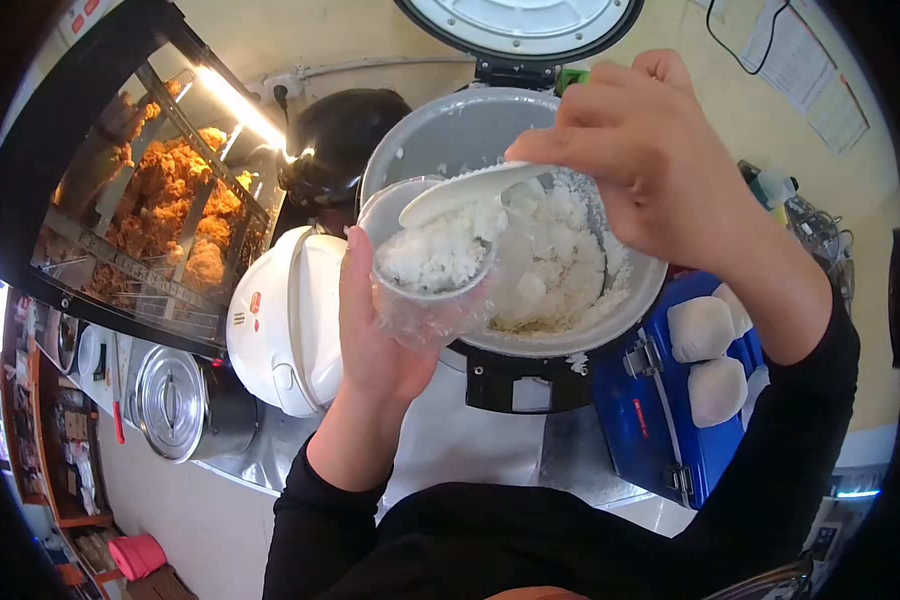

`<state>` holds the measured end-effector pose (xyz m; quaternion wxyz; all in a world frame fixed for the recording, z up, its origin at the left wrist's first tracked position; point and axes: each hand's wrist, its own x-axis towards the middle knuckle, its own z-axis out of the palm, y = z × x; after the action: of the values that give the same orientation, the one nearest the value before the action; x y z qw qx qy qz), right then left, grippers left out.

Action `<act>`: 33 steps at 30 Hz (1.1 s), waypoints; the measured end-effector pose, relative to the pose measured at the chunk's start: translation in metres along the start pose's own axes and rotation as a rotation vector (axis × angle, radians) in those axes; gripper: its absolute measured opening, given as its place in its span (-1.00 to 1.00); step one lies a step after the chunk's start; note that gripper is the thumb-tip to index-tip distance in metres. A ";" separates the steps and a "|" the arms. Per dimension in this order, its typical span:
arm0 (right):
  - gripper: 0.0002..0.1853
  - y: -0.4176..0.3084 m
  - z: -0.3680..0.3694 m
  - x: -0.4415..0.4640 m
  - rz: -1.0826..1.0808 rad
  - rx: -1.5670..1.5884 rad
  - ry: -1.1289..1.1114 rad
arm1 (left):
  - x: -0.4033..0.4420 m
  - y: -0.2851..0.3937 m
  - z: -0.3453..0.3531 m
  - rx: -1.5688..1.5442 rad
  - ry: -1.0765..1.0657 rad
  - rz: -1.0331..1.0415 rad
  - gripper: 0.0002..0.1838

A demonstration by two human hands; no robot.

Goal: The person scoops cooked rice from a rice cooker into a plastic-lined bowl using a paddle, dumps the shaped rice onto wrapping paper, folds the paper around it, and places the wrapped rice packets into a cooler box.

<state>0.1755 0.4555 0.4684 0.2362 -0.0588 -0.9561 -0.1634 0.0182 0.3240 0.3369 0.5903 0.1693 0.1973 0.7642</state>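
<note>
My left hand (380, 345) is closed around a small bowl (432, 296) with clear plastic about it, tilted and filled with white rice (435, 250). In my right hand (635, 150) is the handle of a white rice paddle (465, 190). Its blade lies over the upper side of the rice in the bowl, close against it. Beneath both hands stands a large open rice cooker (395, 135), with more rice (555, 260) in its pot. Part of that rice is hidden behind the bowl and plastic.
Left of my hands are a closed white rice cooker (315, 310), a lit glass case (120, 235) of fried chicken and a lidded metal pot (175, 400). A blue cooler box (630, 430) with wrapped white bundles (705, 330) on it stands at right. The cooker's raised lid (530, 20) is behind.
</note>
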 end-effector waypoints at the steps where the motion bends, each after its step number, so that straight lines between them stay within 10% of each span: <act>1: -0.63 -0.004 0.006 -0.001 0.000 0.006 -0.019 | -0.001 0.003 -0.004 0.019 -0.017 0.016 -0.32; 4: -0.69 0.026 0.032 0.002 0.276 0.239 0.153 | -0.010 0.009 -0.025 -0.026 -0.036 0.063 -0.32; 7: -0.77 0.045 0.068 -0.011 0.495 -0.021 -0.437 | -0.034 0.021 -0.039 -0.131 -0.078 0.234 -0.33; 8: -0.80 0.048 0.085 -0.016 0.396 -0.092 -0.672 | -0.038 0.023 -0.021 0.215 0.332 0.389 -0.34; 9: -0.83 0.050 0.106 -0.022 0.290 -0.160 -0.902 | -0.049 0.026 -0.037 0.511 0.312 0.540 -0.30; 14: -0.90 0.069 0.201 -0.045 0.041 -0.315 -0.873 | -0.054 0.064 -0.061 0.020 -0.101 0.372 -0.14; 33: -0.76 0.010 0.229 -0.049 0.102 -0.004 -1.732 | -0.076 0.092 -0.110 0.142 0.155 0.445 -0.14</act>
<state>0.1213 0.5405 0.2573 -0.5679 -0.2058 -0.7952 -0.0522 -0.0937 0.2189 0.2858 0.3769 0.1906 0.2532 0.8703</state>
